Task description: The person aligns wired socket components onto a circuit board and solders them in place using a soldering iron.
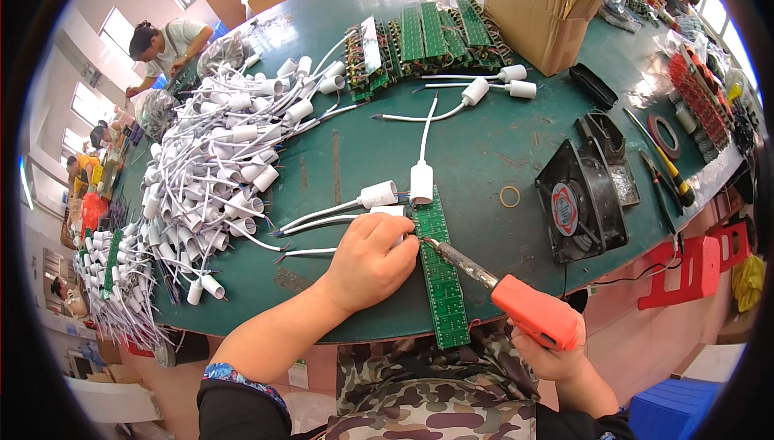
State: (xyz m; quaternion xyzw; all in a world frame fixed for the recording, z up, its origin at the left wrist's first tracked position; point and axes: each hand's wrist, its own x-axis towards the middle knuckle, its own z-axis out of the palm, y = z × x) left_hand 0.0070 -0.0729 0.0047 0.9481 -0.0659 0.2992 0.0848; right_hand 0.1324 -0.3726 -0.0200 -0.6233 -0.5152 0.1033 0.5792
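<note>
A long green circuit board [448, 299] lies along the table toward me. At its left edge my left hand [375, 259] is closed, its fingers around a white cylindrical cap with a cable [310, 252]; the hand hides most of the cap. My right hand [552, 351] grips a soldering iron [536, 311] by its red handle. The iron's tip meets the board beside my left fingertips. Other white caps [379, 193] lie just above my left hand. One more white cap [422, 182] sits at the board's far end, its cable pointing away.
A large heap of white caps with cables [234, 142] covers the left. Stacked circuit boards [427, 37] and a cardboard box [536, 13] stand at the back. On the right are a black fan [580, 198], pliers [661, 190] and a screwdriver [673, 170]. A person [169, 49] works at far left.
</note>
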